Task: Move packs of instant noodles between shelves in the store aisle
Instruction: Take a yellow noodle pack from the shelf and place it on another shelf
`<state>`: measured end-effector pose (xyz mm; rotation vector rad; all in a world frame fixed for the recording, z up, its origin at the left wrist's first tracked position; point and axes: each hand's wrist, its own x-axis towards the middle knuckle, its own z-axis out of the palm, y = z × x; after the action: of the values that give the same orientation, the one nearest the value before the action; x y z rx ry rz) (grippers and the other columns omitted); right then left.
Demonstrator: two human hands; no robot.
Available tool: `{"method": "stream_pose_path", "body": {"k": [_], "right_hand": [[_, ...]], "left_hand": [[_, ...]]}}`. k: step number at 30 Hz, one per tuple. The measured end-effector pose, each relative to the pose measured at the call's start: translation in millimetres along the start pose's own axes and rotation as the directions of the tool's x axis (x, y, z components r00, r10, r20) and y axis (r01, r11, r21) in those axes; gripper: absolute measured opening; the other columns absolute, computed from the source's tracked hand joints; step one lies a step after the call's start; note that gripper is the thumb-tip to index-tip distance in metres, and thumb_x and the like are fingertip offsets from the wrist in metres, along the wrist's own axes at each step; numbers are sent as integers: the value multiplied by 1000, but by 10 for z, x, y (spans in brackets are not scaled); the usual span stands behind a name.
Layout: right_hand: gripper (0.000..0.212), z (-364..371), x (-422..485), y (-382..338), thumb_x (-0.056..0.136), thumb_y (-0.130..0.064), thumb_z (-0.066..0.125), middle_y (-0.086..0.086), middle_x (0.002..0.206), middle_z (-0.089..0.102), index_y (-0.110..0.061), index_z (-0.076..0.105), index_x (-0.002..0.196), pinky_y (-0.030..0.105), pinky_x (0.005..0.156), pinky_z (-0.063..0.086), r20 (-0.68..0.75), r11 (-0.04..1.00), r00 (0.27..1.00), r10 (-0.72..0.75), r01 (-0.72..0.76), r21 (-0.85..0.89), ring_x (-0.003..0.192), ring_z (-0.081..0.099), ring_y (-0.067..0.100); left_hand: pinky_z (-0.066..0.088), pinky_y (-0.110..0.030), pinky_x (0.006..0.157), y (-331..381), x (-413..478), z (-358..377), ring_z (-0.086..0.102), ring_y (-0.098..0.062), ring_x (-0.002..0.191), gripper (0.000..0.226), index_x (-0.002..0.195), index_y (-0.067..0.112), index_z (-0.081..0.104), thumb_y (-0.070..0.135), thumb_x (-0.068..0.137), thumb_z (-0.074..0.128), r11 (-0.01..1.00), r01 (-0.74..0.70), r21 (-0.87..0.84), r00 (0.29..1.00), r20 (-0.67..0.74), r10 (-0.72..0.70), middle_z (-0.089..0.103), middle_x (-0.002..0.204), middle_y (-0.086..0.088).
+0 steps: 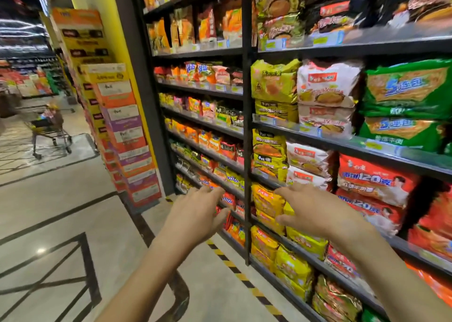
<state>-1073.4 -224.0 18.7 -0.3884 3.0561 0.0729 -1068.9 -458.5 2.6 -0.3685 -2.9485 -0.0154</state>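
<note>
Dark metal shelves (247, 116) run along the right, packed with instant noodle packs. Both of my hands reach toward a lower shelf. My left hand (198, 214) is open, fingers spread, in front of small red and orange packs (228, 200). My right hand (315, 209) is open too, its fingers next to a stack of yellow noodle packs (265, 203); I cannot tell whether they touch. Neither hand holds anything. Red multipacks (374, 182) lie right of the yellow stack, white packs (308, 160) above them.
A tall stack of orange, yellow and purple cartons (122, 136) stands at the shelf's left end against a yellow pillar. A loaded shopping cart (49, 131) sits far left in the aisle. Black-and-yellow tape (234, 270) marks the tiled floor along the shelf base.
</note>
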Motion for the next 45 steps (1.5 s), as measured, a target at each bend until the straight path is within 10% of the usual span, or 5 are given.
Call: {"method": "stream_pose_path", "body": {"k": [20, 30, 37, 45], "right_hand": [[65, -414, 2746, 966, 97, -54, 51, 5, 150, 42, -26, 31, 153, 44, 102, 45, -79, 971, 969, 235, -238, -29, 134, 44, 29], [53, -767, 3636, 1009, 99, -50, 50, 5, 138, 52, -25, 39, 144, 44, 86, 53, -281, 868, 841, 462, -493, -49, 125, 51, 29], [69, -727, 3941, 1135, 96, -40, 57, 8, 143, 47, -29, 22, 155, 45, 80, 52, -541, 819, 650, 534, -557, 139, 123, 51, 33], [86, -689, 4244, 1357, 95, -36, 61, 4, 161, 29, -35, 3, 158, 46, 106, 44, -654, 851, 549, 520, -394, 347, 144, 35, 23]], "left_hand": [[55, -45, 91, -664, 3713, 378, 57, -25, 126, 49, 142, 26, 48, 51, 100, 49, 970, -207, -127, 965, -189, 181, 63, 136, -2], [48, -40, 72, -910, 5082, 451, 59, -32, 114, 46, 142, 23, 46, 42, 101, 51, 892, -384, -238, 871, -415, 264, 65, 117, -7], [44, -40, 100, -891, 5751, 582, 47, -24, 137, 66, 156, 30, 25, 30, 99, 58, 589, -553, -589, 821, -506, 265, 53, 146, -4], [27, -45, 122, -557, 6030, 650, 12, -17, 157, 95, 159, 37, -6, 21, 97, 64, 346, -591, -729, 807, -527, 268, 9, 170, 6]]}}
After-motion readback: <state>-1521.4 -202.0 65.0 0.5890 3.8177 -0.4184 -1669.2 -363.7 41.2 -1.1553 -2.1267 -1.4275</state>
